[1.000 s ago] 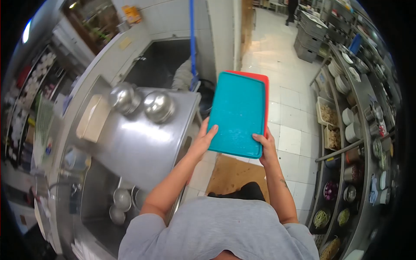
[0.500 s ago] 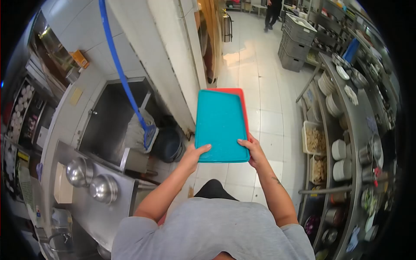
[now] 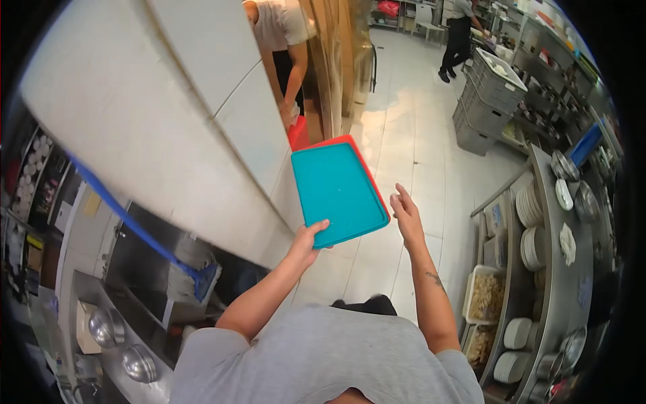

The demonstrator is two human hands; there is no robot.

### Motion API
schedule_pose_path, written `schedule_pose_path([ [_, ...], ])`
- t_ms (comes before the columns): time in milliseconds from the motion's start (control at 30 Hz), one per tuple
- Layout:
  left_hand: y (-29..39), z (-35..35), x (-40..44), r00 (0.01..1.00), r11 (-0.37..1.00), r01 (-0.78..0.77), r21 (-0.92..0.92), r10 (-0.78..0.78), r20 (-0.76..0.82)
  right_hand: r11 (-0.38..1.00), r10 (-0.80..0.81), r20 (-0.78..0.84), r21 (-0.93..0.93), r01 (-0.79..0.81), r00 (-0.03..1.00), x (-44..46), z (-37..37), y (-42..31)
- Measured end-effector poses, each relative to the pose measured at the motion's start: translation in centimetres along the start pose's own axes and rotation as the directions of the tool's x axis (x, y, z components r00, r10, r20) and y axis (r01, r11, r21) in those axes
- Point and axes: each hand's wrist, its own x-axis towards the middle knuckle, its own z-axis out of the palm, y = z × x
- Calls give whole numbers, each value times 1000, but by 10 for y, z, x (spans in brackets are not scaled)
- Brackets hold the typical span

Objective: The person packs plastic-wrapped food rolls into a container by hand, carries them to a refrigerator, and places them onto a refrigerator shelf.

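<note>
My left hand [image 3: 309,240] grips the near left corner of a teal tray or lid [image 3: 340,192], thumb on top. A red one [image 3: 345,140] lies beneath it, showing along the far and right edges. Just right of the pair is my right hand [image 3: 408,214], off them, its fingers apart and nothing in it. Beyond the far edge of the stack, a person [image 3: 282,40] bends in a doorway, one hand near a red object [image 3: 298,133].
A white tiled wall corner [image 3: 222,128] stands close on the left, a blue-handled mop [image 3: 134,225] below it. Shelving [image 3: 531,165] with plates and food tubs runs along the right. Stacked grey crates [image 3: 481,111] and another person [image 3: 459,37] are farther ahead.
My right hand has let go of the stack and moved right. The view has shifted forward past the sink, with the wall now close on the left. A person has come into view in the doorway.
</note>
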Motion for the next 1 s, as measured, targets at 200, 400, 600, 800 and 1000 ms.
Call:
schedule_pose_path([
  [200, 3, 42, 106, 991, 999, -37, -33, 33, -127, 931, -352, 146, -44, 361, 925, 142, -13, -36],
  [400, 23, 85, 171, 956, 986, -134, -100, 103, -274, 771, -532, 676, 137, 622, 510, 254, 67, -123],
  [600, 9, 74, 218, 921, 972, -127, -196, 42, -388, 791, -279, 921, 60, 609, 271, 353, 164, -161],
  [800, 23, 41, 260, 840, 963, -177, -201, 42, -540, 486, -344, 900, -74, 871, 268, 447, 250, -144],
  [1000, 96, 15, 324, 597, 933, -338, -121, 113, -794, 497, -374, 780, -287, 819, 501, 504, 268, -162],
])
